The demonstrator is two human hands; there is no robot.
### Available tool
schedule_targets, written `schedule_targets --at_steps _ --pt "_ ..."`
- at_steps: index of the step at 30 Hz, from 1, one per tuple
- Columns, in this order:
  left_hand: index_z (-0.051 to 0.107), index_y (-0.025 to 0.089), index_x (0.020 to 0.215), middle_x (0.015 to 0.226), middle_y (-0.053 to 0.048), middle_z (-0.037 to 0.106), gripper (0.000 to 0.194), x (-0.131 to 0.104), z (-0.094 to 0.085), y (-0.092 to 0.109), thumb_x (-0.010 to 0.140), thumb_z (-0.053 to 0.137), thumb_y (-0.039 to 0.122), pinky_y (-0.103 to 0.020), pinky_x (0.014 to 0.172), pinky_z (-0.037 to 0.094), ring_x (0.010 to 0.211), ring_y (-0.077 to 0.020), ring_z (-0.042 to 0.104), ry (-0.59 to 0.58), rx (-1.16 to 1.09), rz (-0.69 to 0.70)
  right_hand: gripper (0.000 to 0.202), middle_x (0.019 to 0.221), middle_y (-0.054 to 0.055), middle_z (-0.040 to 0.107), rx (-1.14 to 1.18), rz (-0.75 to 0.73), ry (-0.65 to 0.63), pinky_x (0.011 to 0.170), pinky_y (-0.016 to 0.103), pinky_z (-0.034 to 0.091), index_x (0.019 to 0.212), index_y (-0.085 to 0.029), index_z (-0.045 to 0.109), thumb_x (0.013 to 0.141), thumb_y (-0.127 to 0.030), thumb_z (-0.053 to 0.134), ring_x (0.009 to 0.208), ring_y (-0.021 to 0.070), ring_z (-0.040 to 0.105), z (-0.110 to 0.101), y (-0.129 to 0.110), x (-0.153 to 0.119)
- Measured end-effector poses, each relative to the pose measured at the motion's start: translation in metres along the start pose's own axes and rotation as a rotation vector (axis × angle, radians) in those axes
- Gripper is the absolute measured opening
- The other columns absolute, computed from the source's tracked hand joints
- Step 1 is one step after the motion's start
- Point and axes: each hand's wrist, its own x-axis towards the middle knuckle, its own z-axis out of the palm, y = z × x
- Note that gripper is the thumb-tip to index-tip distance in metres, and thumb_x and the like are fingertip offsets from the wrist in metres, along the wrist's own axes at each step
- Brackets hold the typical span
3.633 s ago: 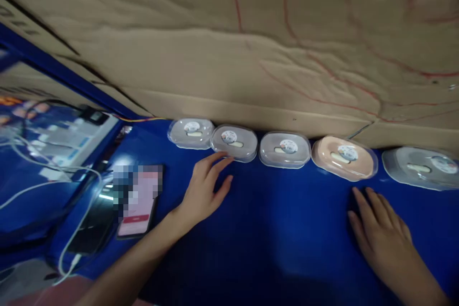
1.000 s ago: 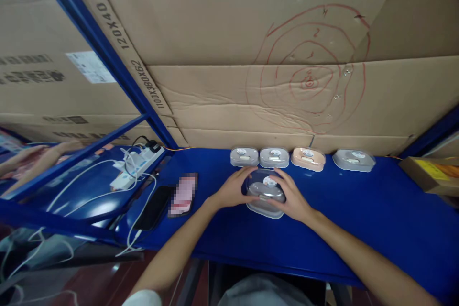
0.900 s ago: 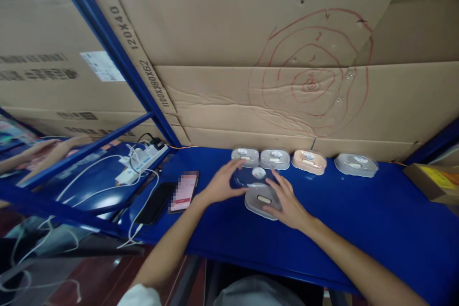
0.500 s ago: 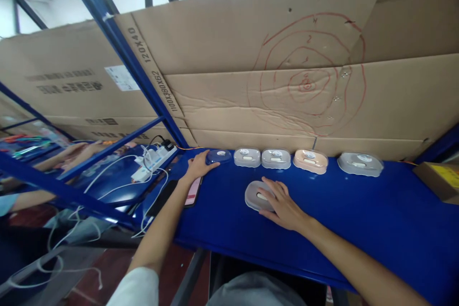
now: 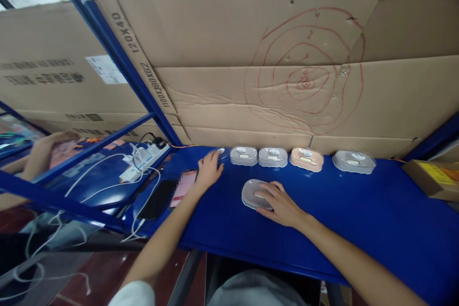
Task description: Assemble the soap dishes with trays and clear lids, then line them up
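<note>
At the left end of the back row, my left hand has its fingers and thumb around a clear plastic cover through which the blue tabletop shows. The hand hides much of that cover. My right hand is draped over a grey oval case lying nearer to me, its fingers curled across the top and right side. Behind stand a pale grey case, another grey case, a peach case and a wider grey case, each with a clear cover and white label.
Left of my left arm lie a phone with a pink screen and a black phone. A white power strip with cables sits beyond. A cardboard wall closes the back; a cardboard box stands right. Another person's arm shows far left.
My left hand has shifted right and covers more of the clear cover, uncovering more of the pink-screened phone. My right hand stays on the grey case. The view has turned slightly.
</note>
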Motion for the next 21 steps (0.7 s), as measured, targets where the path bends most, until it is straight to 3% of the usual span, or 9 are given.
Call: schedule_targets --at_steps 4,7,10,14,17,21 --pt "0.049 0.029 0.160 0.163 -0.011 0.055 0.066 -0.023 0.018 0.046 0.100 0.069 0.051 -0.052 0.128 0.039 0.152 -0.0315 0.050 -0.227 -0.248 0.441 0.039 0.144 0.016 0.066 0.016 -0.019 -0.008 0.123 0.058 0.039 0.136 -0.024 0.069 0.101 -0.040 0.071 0.139 0.0314 0.059 0.001 0.000 0.001" --pt "0.052 0.028 0.158 0.157 -0.011 0.060 0.066 -0.028 0.027 0.067 0.101 0.068 0.056 -0.045 0.123 0.046 0.146 -0.0280 0.057 -0.350 -0.406 0.613 0.037 0.144 0.016 0.065 0.010 -0.025 -0.004 0.123 0.059 0.038 0.132 -0.024 0.070 0.099 -0.040 0.073 0.140 0.0315 0.058 0.003 0.002 0.001" --pt "0.054 0.025 0.156 0.154 -0.014 0.061 0.069 -0.031 0.032 0.072 0.099 0.070 0.061 -0.046 0.121 0.049 0.143 -0.0290 0.060 -0.402 -0.494 0.662 0.034 0.144 0.014 0.065 0.023 -0.044 -0.002 0.125 0.059 0.038 0.132 -0.024 0.070 0.101 -0.039 0.071 0.142 0.0305 0.057 0.002 0.002 0.000" --pt "0.056 0.028 0.154 0.156 -0.015 0.058 0.092 -0.037 0.033 0.069 0.078 0.090 0.067 -0.053 0.124 0.043 0.146 -0.0348 0.055 -0.441 -0.501 0.635 0.034 0.149 0.014 0.061 0.030 -0.058 0.002 0.127 0.059 0.038 0.134 -0.025 0.070 0.103 -0.040 0.068 0.147 0.0316 0.052 0.001 0.001 -0.001" --pt "0.048 0.030 0.161 0.159 -0.014 0.055 0.101 -0.039 0.029 0.065 0.077 0.092 0.065 -0.056 0.126 0.040 0.148 -0.0360 0.052 -0.458 -0.481 0.587 0.047 0.162 0.016 0.049 0.029 0.020 0.017 0.126 0.059 0.041 0.147 -0.027 0.062 0.102 -0.040 0.070 0.155 0.0350 0.043 0.002 0.001 -0.003" --pt "0.050 0.031 0.160 0.161 -0.014 0.054 0.102 -0.039 0.026 0.063 0.074 0.094 0.063 -0.059 0.128 0.036 0.151 -0.0391 0.048 -0.471 -0.437 0.552 0.072 0.174 0.020 0.032 0.059 0.156 0.002 0.126 0.061 0.041 0.162 -0.025 0.044 0.099 -0.043 0.074 0.162 0.0382 0.033 0.006 0.007 -0.007"
